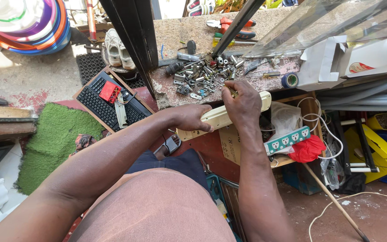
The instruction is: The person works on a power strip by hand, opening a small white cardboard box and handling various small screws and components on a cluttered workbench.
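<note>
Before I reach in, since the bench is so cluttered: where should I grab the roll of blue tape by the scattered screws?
Take the blue tape roll by its outer rim, coming down from above. It seems to lie flat on the stone bench top with its hole up, and the white box crowds its right side, so approaching from the left looks easier.
</note>
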